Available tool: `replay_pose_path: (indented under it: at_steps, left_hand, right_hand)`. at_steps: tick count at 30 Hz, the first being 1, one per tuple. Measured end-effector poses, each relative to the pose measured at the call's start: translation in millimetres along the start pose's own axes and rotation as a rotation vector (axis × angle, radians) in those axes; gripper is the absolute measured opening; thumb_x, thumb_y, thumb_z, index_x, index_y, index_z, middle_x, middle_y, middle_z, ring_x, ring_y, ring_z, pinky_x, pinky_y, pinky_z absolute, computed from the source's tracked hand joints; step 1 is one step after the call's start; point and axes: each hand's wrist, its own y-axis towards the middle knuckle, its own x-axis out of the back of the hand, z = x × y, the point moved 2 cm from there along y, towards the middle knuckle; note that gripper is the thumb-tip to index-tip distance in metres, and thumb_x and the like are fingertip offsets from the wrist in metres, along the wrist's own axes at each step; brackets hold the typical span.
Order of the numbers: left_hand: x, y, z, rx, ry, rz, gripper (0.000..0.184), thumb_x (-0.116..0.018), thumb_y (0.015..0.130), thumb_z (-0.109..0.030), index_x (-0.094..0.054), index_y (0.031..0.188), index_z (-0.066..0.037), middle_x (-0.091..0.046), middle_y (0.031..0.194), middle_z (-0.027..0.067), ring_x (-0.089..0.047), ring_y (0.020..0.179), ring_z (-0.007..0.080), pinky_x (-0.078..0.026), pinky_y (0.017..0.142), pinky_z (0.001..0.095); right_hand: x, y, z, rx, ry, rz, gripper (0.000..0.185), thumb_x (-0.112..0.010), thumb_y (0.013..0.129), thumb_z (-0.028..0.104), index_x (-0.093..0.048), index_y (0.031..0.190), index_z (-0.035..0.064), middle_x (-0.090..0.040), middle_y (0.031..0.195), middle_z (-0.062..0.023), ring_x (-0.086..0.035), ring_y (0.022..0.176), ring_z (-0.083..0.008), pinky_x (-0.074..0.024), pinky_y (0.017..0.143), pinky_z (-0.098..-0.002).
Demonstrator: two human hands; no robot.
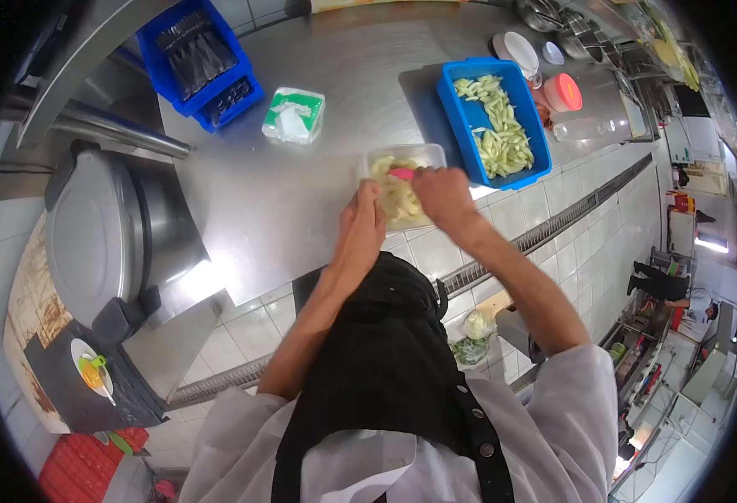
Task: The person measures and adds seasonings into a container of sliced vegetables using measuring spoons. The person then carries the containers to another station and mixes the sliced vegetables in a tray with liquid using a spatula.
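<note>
A clear plastic container (433, 155) with pale green-yellow cut vegetable pieces (400, 201) stands at the counter's front edge. My left hand (362, 222) grips its left side, with the fingertips at the wall. Over the container's right part, my right hand (445, 197) is closed around a utensil with a pink part (402, 173) showing. The utensil's working end is not clear, so I cannot tell its exact kind. Just right of the container sits a blue tub (450, 101) holding many more of the cut pieces (498, 126).
On the steel counter (259, 201) lie a green-and-white napkin pack (294, 116) and blue cutlery bins (155, 63). A jar with a pink lid (563, 90) stands beyond the tub. A grey-lidded bin (92, 235) is at the left. Far right, another person (678, 289) stands.
</note>
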Motion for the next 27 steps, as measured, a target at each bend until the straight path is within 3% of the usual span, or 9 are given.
replay_pose_path:
  at_steps: [4, 6, 7, 12, 15, 17, 21, 23, 27]
  left_hand:
    - [12, 30, 12, 0.001, 0.016, 0.163, 0.022, -0.047, 0.087, 0.002, -0.039, 0.106, -0.004, -0.056, 0.081, 0.0264, -0.056, 0.078, 0.0452, -0.043, 0.066, 0.0473]
    - [17, 48, 14, -0.033, 0.082, 0.209, 0.023, -0.047, 0.087, 0.001, -0.039, 0.108, -0.003, -0.057, 0.083, 0.0273, -0.056, 0.081, 0.0453, -0.043, 0.068, 0.0473]
    - [18, 55, 12, -0.075, 0.153, 0.245, 0.024, -0.048, 0.087, 0.001, -0.039, 0.11, -0.003, -0.058, 0.085, 0.0282, -0.056, 0.084, 0.0455, -0.044, 0.07, 0.0473]
    - [25, 56, 11, -0.108, 0.219, 0.193, 0.026, -0.048, 0.088, -0.003, -0.046, 0.115, -0.002, -0.059, 0.096, 0.0244, -0.056, 0.09, 0.0435, -0.045, 0.078, 0.0446]
    - [25, 64, 12, -0.202, 0.154, 0.19, 0.023, -0.048, 0.089, -0.003, -0.054, 0.11, 0.0, -0.059, 0.101, 0.0196, -0.057, 0.09, 0.0411, -0.046, 0.078, 0.0422]
    - [27, 64, 13, -0.221, 0.074, 0.156, 0.02, -0.049, 0.088, -0.003, -0.058, 0.106, 0.001, -0.059, 0.1, 0.0174, -0.057, 0.088, 0.0392, -0.046, 0.077, 0.04]
    - [25, 61, 16, -0.199, 0.065, 0.088, 0.02, -0.05, 0.088, -0.004, -0.059, 0.105, 0.001, -0.058, 0.096, 0.0175, -0.056, 0.085, 0.0376, -0.046, 0.075, 0.0389]
    - [20, 58, 15, -0.19, 0.127, 0.204, 0.019, -0.051, 0.088, -0.006, -0.06, 0.104, 0.001, -0.057, 0.092, 0.017, -0.056, 0.083, 0.0361, -0.045, 0.073, 0.0382]
    - [16, 61, 21, -0.219, 0.099, 0.214, 0.018, -0.052, 0.088, -0.007, -0.061, 0.101, 0.0, -0.056, 0.088, 0.0162, -0.056, 0.081, 0.0353, -0.045, 0.072, 0.0384]
  right_hand:
    - [47, -3, -14, -0.024, -0.051, 0.012, 0.009, -0.06, 0.073, 0.013, -0.069, 0.07, 0.0139, -0.066, 0.07, -0.0037, -0.067, 0.067, -0.0175, -0.0496, 0.052, -0.0304]
    - [42, 12, 10, -0.213, -0.079, -0.029, 0.009, -0.06, 0.073, 0.013, -0.069, 0.071, 0.014, -0.066, 0.072, -0.004, -0.067, 0.069, -0.0174, -0.0491, 0.051, -0.0296]
    - [19, 15, 23, -0.145, -0.151, -0.142, 0.009, -0.06, 0.072, 0.012, -0.069, 0.071, 0.0139, -0.067, 0.073, -0.0045, -0.067, 0.071, -0.0172, -0.0491, 0.05, -0.0292]
    - [20, 4, -10, 0.103, -0.059, 0.08, 0.01, -0.06, 0.074, 0.014, -0.07, 0.075, 0.0134, -0.068, 0.076, -0.005, -0.067, 0.074, -0.0176, -0.0524, 0.056, -0.0335]
    - [57, 8, -15, 0.083, -0.041, -0.032, 0.009, -0.06, 0.074, 0.015, -0.07, 0.075, 0.0149, -0.067, 0.074, -0.004, -0.067, 0.073, -0.0192, -0.0519, 0.056, -0.0329]
    - [14, 23, 25, 0.006, -0.059, -0.053, 0.009, -0.06, 0.074, 0.014, -0.07, 0.074, 0.0147, -0.067, 0.074, -0.0043, -0.067, 0.074, -0.0193, -0.0521, 0.057, -0.0327]
    - [1, 20, 14, 0.192, 0.011, 0.016, 0.012, -0.059, 0.077, 0.016, -0.07, 0.076, 0.0141, -0.068, 0.077, -0.005, -0.067, 0.075, -0.0187, -0.0522, 0.06, -0.0312]
    - [30, 19, -6, 0.223, -0.104, 0.214, 0.013, -0.058, 0.08, 0.017, -0.07, 0.078, 0.0133, -0.068, 0.078, -0.0042, -0.067, 0.078, -0.0189, -0.0527, 0.06, -0.0331]
    - [47, 11, 18, 0.122, -0.098, 0.065, 0.012, -0.058, 0.078, 0.015, -0.07, 0.076, 0.0136, -0.067, 0.076, -0.0041, -0.067, 0.076, -0.0191, -0.053, 0.057, -0.032]
